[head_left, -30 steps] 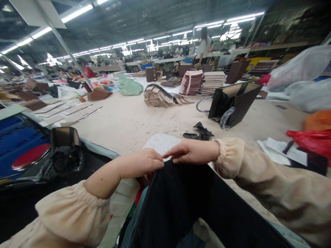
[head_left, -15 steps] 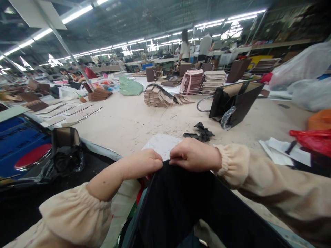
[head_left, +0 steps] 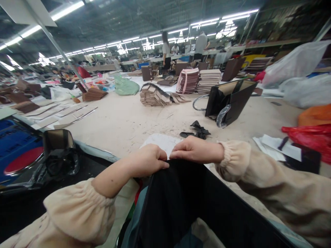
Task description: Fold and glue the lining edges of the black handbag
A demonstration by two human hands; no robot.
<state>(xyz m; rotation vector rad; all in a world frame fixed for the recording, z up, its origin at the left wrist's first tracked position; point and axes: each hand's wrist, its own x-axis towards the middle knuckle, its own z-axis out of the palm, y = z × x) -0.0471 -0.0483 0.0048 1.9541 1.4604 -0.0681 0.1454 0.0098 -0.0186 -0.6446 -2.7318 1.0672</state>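
Note:
A black bag [head_left: 219, 203] stands close against me, its mouth facing up and its dark inside showing. At its far top edge, my left hand [head_left: 150, 159] is closed, pinching the rim between thumb and fingers. Right beside it, my right hand [head_left: 193, 148] is also closed on the same rim, with the fingers bent over the edge. The two sets of fingertips are almost touching. Deeper in the bag lies some greyish cloth or lining [head_left: 204, 232]. Just past my hands is a whitish sheet [head_left: 157, 139] on the table.
On the table [head_left: 119, 117] lie black scraps [head_left: 198, 130], a dark handbag [head_left: 230, 103] with plastic-wrapped handles, stacked brown pieces [head_left: 187, 81] and a green plastic bag [head_left: 126, 85]. A red plastic bag [head_left: 312, 136] is at right. Left, a small bag [head_left: 59, 144] sits near a red stool [head_left: 24, 161].
The surroundings have shifted left in view. My left hand has moved slightly right along the rim, closer to my right hand, whose fingers now lie flatter over the edge.

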